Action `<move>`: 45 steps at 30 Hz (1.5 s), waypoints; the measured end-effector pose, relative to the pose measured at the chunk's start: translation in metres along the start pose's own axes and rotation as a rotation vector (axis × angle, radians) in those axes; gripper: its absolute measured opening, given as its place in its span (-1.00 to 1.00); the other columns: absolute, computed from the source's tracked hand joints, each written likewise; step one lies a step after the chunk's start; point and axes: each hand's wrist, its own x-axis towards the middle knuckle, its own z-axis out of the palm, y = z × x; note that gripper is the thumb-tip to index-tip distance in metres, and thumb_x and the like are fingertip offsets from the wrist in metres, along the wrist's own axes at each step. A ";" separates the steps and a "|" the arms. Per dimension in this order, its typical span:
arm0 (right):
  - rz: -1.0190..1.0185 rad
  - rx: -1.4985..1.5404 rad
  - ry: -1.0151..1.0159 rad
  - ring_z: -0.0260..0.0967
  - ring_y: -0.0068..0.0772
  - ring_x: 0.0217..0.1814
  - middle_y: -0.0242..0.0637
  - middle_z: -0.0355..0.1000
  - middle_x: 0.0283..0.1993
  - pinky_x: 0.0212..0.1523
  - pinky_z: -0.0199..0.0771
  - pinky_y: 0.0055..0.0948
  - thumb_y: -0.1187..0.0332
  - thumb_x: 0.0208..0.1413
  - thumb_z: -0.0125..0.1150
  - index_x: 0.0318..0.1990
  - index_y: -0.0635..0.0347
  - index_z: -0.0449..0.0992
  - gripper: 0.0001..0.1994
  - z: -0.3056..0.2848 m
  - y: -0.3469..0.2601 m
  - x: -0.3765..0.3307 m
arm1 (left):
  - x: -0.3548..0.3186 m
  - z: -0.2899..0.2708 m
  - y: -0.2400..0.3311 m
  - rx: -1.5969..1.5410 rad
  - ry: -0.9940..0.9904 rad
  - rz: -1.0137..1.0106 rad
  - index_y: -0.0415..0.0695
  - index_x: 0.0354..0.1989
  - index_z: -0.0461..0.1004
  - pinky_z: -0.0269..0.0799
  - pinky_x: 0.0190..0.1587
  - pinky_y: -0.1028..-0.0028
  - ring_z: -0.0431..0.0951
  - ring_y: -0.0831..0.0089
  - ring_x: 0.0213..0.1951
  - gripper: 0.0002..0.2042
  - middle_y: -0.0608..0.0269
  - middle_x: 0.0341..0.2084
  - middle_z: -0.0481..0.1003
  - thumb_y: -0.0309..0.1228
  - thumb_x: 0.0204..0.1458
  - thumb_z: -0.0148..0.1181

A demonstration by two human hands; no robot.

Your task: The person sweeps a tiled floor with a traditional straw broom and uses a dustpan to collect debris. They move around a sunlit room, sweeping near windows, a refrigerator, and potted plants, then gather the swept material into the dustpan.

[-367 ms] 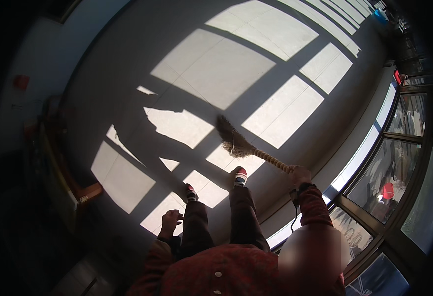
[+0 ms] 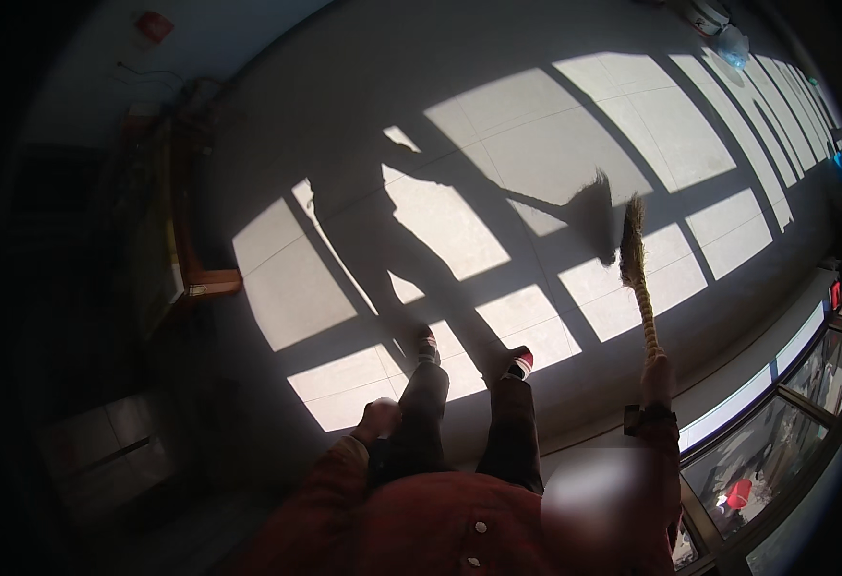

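Observation:
My right hand [image 2: 658, 377] is wrapped round the end of the ribbed handle of a short straw broom [image 2: 643, 298]. The broom stands out away from me, its brown bristles [image 2: 633, 230] pointing to the far side, over the sunlit floor [image 2: 575, 240]; I cannot tell whether they touch it. Beside my left thigh, my left hand [image 2: 379, 420] hangs with its fingers curled in, and I see nothing in it. A bright patch blurs part of that hand.
Window light and my shadow fall across the tiled floor. A wooden piece of furniture [image 2: 205, 280] juts in at the left. Along the right run a sill [image 2: 728, 389] and window panes [image 2: 743, 470]. At the far right sits a pale blue plastic-looking thing [image 2: 732, 46].
The broom has swung to the right and away, from pointing left to pointing nearly straight ahead. My view has turned, and my left hand has shifted to the right in the picture.

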 end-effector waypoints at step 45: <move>-0.074 -0.051 -0.062 0.48 0.02 -0.21 -0.10 0.52 -0.28 -0.27 0.45 -0.05 0.16 0.13 0.03 -0.20 0.04 0.58 -0.74 -0.052 -0.147 0.211 | 0.173 -0.198 -0.021 -1.445 0.302 -0.560 -0.23 -0.31 0.46 0.43 -0.40 0.48 0.50 0.53 -0.47 -0.77 0.26 -0.55 0.51 -0.28 0.11 0.05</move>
